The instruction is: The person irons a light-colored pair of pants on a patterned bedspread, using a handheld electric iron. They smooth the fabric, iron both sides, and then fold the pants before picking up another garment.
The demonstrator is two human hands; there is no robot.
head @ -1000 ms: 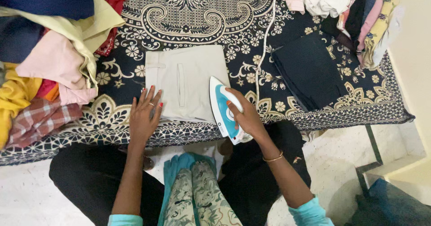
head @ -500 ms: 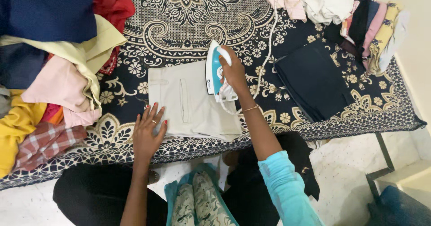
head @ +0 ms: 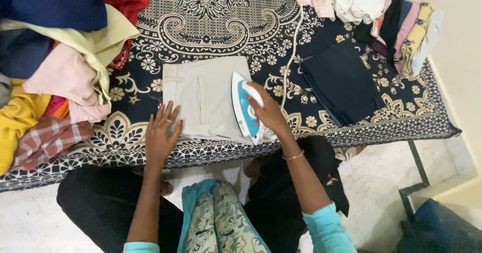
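Note:
Folded beige trousers lie flat on a dark blue patterned bedsheet. My right hand grips the handle of a blue and white iron, which rests on the right near corner of the trousers. A white cord runs from the iron toward the far side. My left hand lies flat with fingers spread on the sheet, its fingertips touching the left near edge of the trousers.
A heap of mixed clothes fills the left side. A folded dark blue garment lies to the right, with a stack of folded clothes behind it. The near table edge meets my legs.
The iron went from the near right edge of the trousers up to their far right corner, then came back toward me. My left hand stayed in place.

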